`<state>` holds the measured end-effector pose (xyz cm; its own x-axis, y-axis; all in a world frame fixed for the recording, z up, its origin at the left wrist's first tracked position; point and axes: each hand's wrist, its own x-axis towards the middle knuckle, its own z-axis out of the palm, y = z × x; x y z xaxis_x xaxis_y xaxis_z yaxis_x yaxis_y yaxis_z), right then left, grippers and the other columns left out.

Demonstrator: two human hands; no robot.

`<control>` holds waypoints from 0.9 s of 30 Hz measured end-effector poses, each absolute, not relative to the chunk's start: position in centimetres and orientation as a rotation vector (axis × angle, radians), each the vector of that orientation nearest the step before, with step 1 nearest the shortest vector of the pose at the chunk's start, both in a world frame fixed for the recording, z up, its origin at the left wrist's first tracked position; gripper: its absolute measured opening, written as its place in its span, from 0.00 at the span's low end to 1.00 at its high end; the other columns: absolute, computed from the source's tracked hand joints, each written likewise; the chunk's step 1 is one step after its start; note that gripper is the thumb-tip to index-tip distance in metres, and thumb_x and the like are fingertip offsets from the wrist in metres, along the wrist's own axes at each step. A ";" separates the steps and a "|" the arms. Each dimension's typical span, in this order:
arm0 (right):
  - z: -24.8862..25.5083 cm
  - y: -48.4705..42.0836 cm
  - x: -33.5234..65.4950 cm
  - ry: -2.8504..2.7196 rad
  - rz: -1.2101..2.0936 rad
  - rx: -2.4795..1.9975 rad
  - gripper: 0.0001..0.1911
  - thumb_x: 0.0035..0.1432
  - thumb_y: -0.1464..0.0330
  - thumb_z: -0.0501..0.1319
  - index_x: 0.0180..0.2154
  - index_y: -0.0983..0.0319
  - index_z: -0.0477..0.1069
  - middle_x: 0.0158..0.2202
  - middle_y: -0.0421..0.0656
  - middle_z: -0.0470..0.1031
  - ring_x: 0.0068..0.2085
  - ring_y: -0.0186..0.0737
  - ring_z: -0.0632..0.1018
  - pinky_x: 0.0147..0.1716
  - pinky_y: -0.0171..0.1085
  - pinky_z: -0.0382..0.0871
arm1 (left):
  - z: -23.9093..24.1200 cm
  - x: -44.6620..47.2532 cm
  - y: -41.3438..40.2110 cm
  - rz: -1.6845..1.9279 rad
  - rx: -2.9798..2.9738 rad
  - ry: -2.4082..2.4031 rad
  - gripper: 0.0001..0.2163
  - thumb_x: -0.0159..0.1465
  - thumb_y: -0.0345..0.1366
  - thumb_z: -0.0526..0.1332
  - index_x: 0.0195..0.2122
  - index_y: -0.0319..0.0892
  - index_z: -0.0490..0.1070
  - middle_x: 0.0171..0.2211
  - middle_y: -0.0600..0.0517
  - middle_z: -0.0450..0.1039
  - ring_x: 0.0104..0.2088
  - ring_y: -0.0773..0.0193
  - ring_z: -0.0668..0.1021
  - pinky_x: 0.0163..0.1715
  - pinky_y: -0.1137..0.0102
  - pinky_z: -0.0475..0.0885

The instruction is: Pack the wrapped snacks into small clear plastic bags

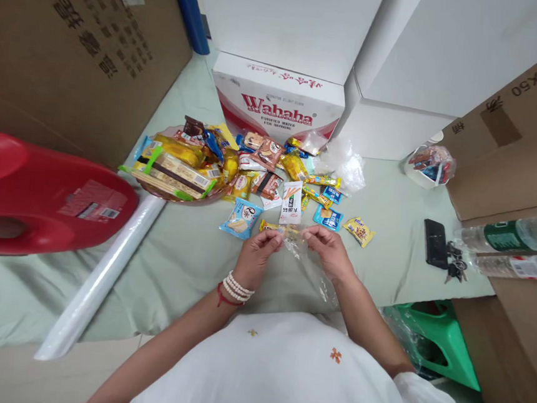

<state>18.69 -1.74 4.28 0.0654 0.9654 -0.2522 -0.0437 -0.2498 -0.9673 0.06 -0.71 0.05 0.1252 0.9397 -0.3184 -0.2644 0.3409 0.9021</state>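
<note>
Both of my hands pinch the top edge of a clear plastic bag, which hangs down in front of my body. My left hand is closed on its left side, beaded bracelets at the wrist. My right hand is closed on its right side. Just beyond my fingers lie a yellow snack packet, a white snack packet and a light blue snack packet. Farther back, several wrapped snacks are heaped beside a plate piled with more. A yellow cookie packet lies right of my right hand.
A Wahaba-type white carton stands behind the snacks, next to crumpled clear plastic. On the left are a red jug and a plastic roll. A phone, keys, bottles and a white tub are right.
</note>
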 end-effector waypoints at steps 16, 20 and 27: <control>5.9 0.1 23.2 -0.800 1.380 -1.390 0.23 0.45 0.50 0.76 0.30 0.60 0.74 0.28 0.37 0.73 0.26 0.32 0.67 0.21 0.31 0.59 | 1.5 0.0 -0.7 0.951 0.644 1.024 0.21 0.54 0.54 0.74 0.38 0.42 0.77 0.40 0.50 0.78 0.38 0.66 0.78 0.35 0.73 0.75; 6.0 -0.5 22.6 -0.800 1.389 -1.364 0.23 0.45 0.50 0.76 0.30 0.59 0.73 0.28 0.37 0.73 0.25 0.31 0.66 0.20 0.32 0.58 | 1.2 0.7 -1.1 0.920 0.521 1.136 0.23 0.57 0.57 0.70 0.43 0.44 0.73 0.44 0.49 0.77 0.35 0.67 0.79 0.27 0.74 0.72; 6.9 -0.9 22.2 -0.734 1.354 -1.410 0.24 0.43 0.50 0.77 0.28 0.59 0.70 0.26 0.36 0.71 0.23 0.31 0.65 0.19 0.32 0.59 | 2.0 2.0 -2.8 0.723 0.636 0.997 0.22 0.51 0.54 0.76 0.37 0.42 0.78 0.41 0.48 0.77 0.39 0.63 0.77 0.35 0.71 0.75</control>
